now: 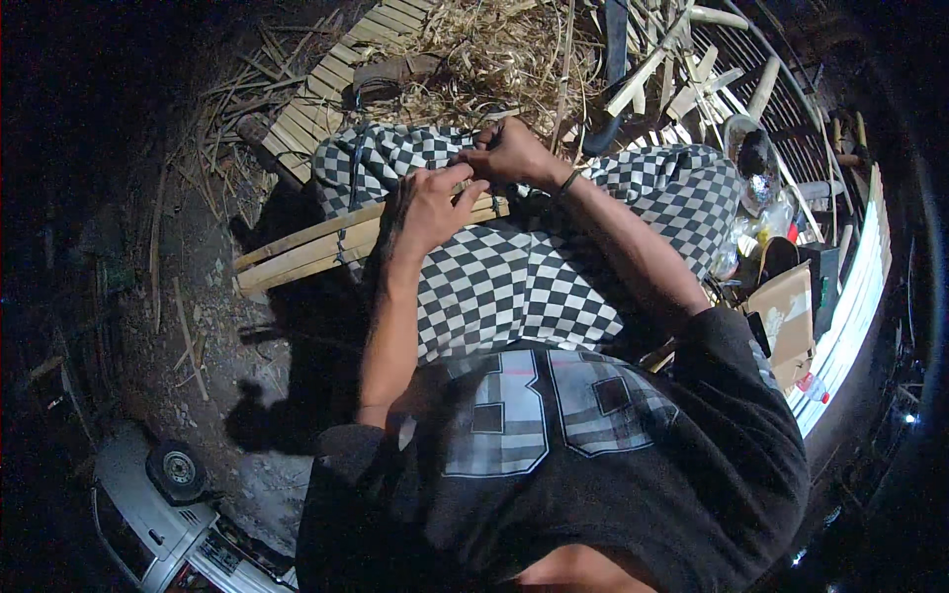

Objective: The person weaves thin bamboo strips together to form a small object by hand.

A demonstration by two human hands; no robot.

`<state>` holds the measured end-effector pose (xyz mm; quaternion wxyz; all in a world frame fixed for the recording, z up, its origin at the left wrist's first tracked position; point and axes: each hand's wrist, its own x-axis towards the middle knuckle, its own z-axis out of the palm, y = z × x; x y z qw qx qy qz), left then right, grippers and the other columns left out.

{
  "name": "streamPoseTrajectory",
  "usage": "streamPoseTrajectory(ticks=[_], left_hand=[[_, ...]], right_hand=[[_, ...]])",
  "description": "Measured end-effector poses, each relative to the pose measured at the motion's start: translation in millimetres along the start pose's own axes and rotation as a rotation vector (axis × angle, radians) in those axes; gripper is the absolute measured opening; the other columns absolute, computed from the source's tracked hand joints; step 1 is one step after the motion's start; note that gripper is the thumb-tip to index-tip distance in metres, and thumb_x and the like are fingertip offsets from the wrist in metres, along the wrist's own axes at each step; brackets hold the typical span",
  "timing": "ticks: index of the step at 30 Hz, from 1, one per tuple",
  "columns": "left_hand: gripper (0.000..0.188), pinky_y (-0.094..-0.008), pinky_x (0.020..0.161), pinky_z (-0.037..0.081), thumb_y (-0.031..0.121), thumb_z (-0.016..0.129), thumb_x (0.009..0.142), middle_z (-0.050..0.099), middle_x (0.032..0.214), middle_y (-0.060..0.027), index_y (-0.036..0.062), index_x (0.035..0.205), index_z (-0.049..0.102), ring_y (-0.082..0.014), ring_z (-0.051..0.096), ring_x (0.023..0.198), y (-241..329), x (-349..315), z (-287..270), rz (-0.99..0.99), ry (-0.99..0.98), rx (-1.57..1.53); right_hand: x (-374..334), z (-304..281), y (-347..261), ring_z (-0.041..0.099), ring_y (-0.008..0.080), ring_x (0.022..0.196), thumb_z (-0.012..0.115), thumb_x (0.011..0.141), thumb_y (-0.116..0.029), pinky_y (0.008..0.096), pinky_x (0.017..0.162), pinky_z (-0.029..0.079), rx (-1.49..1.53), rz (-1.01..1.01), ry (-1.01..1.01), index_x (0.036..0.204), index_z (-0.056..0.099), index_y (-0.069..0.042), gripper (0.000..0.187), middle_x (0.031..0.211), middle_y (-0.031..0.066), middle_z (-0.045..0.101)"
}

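Note:
Pale bamboo strips (306, 262) lie across my lap in a bundle, crossed by dark ties (341, 243). My left hand (431, 210) is over the bundle, its thumb and fingers bent together near the fingertips of my right hand. My right hand (514, 156) is closed, the fingers curled and pinched just above the strips. Whatever is between the fingers of either hand is too small and dark to make out. Checkered black-and-white trousers (484, 282) cover my legs beneath the strips.
Bamboo shavings (494, 49) heap up beyond my knees, beside a slatted bamboo surface (321, 89). A black-handled blade (603, 133) lies at the far right of the heap. To the right are a clear container (756, 163) and a cardboard box (788, 321). A vehicle (163, 514) stands lower left.

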<state>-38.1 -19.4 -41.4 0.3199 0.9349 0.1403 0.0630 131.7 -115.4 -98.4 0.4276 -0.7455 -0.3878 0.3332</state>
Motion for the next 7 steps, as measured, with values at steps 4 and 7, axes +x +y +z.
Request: streamPoseTrajectory(ticks=[4,7], left_hand=[[0.025,-0.0444,0.083,0.05,0.032,0.075,0.086,0.073,0.089,-0.0149,0.0088,0.095,0.074,-0.0351,0.068,0.09,8,-2,2,0.069,0.001,-0.045],[0.021,-0.0432,0.077,0.05,0.028,0.073,0.088,0.07,0.078,-0.0153,0.0073,0.088,0.072,-0.0354,0.068,0.073,6,-3,6,0.138,0.071,-0.022]], right_hand=[[15,-2,18,0.044,0.0082,0.054,0.079,0.084,-0.025,0.0301,0.05,0.039,0.095,0.037,0.021,0.062,0.059,-0.005,0.036,0.056,-0.0023,0.052],[13,-3,11,0.043,0.0155,0.057,0.076,0.083,-0.027,0.0357,0.056,0.045,-0.243,-0.062,0.107,0.07,0.064,-0.007,0.027,0.063,0.0038,0.061]])
